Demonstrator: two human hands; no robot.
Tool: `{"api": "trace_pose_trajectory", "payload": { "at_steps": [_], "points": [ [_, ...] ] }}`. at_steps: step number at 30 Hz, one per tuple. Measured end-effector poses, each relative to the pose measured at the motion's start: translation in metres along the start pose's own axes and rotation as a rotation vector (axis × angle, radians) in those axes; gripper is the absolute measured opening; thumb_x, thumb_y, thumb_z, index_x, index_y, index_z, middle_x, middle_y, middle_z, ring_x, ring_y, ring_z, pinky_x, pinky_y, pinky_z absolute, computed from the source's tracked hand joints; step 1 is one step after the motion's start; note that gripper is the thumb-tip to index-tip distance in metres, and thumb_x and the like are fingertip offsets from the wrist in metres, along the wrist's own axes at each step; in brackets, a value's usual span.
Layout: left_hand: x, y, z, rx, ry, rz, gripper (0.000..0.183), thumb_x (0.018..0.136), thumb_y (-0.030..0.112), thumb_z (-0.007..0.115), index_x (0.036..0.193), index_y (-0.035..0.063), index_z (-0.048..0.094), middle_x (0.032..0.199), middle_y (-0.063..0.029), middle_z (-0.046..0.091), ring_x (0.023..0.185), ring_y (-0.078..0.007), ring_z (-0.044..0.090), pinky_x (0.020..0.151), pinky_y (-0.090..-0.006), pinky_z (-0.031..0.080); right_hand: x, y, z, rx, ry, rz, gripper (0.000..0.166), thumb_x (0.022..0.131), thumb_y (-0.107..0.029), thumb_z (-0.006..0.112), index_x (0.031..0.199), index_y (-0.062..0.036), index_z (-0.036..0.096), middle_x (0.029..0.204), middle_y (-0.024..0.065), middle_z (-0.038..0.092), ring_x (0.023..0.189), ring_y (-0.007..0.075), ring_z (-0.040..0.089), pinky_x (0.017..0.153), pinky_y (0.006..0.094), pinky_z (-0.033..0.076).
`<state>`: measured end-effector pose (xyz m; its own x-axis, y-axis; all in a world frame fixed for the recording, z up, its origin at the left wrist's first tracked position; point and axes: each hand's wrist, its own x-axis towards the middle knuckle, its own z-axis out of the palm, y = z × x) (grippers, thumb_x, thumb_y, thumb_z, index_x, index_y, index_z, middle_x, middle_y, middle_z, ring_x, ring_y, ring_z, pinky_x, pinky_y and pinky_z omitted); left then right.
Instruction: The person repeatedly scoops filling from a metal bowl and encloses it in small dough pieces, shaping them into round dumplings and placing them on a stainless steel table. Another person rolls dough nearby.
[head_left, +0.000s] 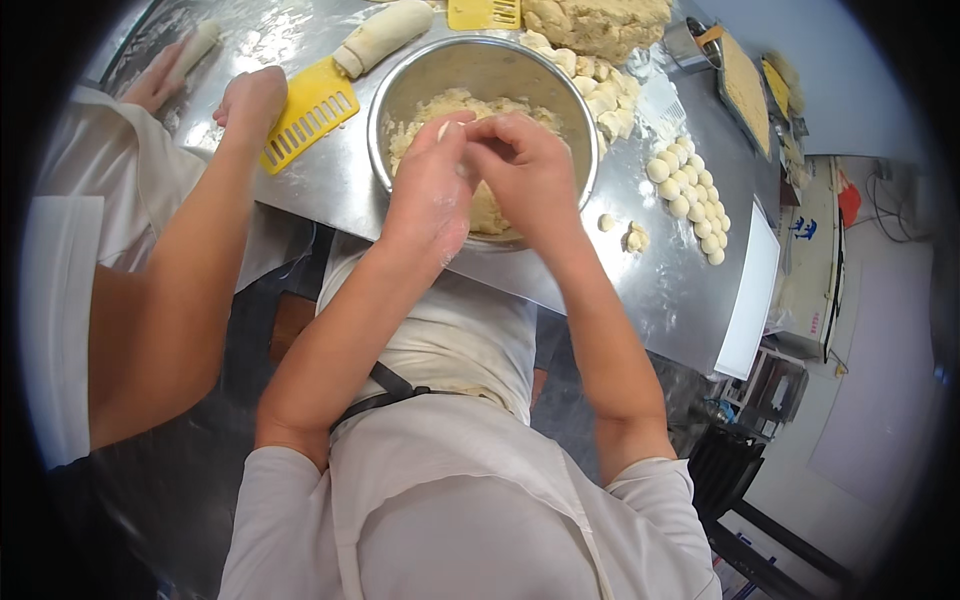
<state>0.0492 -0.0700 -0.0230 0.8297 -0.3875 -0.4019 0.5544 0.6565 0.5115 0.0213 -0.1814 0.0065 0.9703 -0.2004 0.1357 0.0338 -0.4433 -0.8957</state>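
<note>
My left hand (435, 184) and my right hand (521, 169) meet over a stainless steel bowl (380, 161) that holds crumbly pale filling (487, 210). A small pale piece of dough (442, 129) shows at the fingertips of my left hand. My right fingers are bent against it, and what lies between them is partly hidden. Right of the bowl, a small ball (606, 222) and a small lumpy piece (636, 238) rest on the steel table (517, 274). Rows of round dough balls (690, 196) sit farther right. Cut dough pieces (611, 97) are heaped beside the bowl's rim.
At my left, a co-worker's hands (255, 97) are beside a yellow slotted scraper (311, 112); one rests on a dough roll (196, 49). A thick dough roll (386, 34), another yellow scraper (484, 11), a large dough mass (600, 26), a white scraper (664, 105) and a metal pot (684, 45) stand around.
</note>
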Motion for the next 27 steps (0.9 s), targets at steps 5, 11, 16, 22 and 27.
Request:
{"api": "trace_pose_trajectory", "payload": {
  "at_steps": [5,11,16,22,27],
  "points": [
    [-0.01,0.041,0.0,-0.028,-0.066,0.117,0.034,0.11,0.013,0.042,0.135,-0.0081,0.048,0.13,-0.0232,0.057,0.122,-0.0309,0.059,0.113,-0.0436,0.047,0.023,-0.009,-0.029,0.203,0.023,0.189,0.018,0.091,-0.003,0.07,0.108,0.0021,0.074,0.099,0.0072,0.075,0.083,0.0114,0.07,0.078,0.0259,0.058],
    [-0.01,0.069,-0.009,0.01,-0.099,0.219,0.037,0.109,0.011,0.044,0.138,-0.0119,0.043,0.135,-0.0282,0.054,0.127,-0.0355,0.057,0.113,-0.0459,0.048,0.053,0.031,0.028,-0.284,-0.395,0.02,0.031,0.083,-0.025,0.079,0.107,-0.0062,0.075,0.101,0.0174,0.074,0.088,0.034,0.071,0.081,0.0415,0.055],
    [-0.011,0.062,-0.017,-0.014,-0.102,0.199,0.039,0.109,0.012,0.046,0.14,-0.0116,0.043,0.138,-0.029,0.053,0.128,-0.035,0.057,0.112,-0.0449,0.048,0.055,0.051,0.052,-0.356,-0.441,0.03,0.019,0.085,-0.018,0.071,0.098,-0.0037,0.073,0.096,0.0199,0.073,0.09,0.0387,0.069,0.08,0.0452,0.055],
    [-0.008,0.059,-0.021,0.012,-0.191,0.233,0.04,0.109,0.017,0.048,0.138,-0.0113,0.044,0.138,-0.0282,0.053,0.125,-0.0338,0.057,0.11,-0.0442,0.049,0.057,0.059,0.057,-0.429,-0.377,-0.077,0.015,0.081,-0.011,0.07,0.094,-0.003,0.073,0.09,0.0202,0.073,0.086,0.0394,0.07,0.078,0.0465,0.055],
    [-0.011,0.059,-0.025,-0.138,-0.196,0.133,0.041,0.11,0.02,0.045,0.138,-0.0111,0.044,0.136,-0.0262,0.053,0.125,-0.0327,0.057,0.11,-0.0444,0.049,0.064,0.044,0.018,-0.293,-0.308,0.054,0.018,0.08,-0.013,0.072,0.096,-0.0039,0.076,0.088,0.0188,0.073,0.083,0.0363,0.071,0.078,0.0432,0.057]
  ]
}}
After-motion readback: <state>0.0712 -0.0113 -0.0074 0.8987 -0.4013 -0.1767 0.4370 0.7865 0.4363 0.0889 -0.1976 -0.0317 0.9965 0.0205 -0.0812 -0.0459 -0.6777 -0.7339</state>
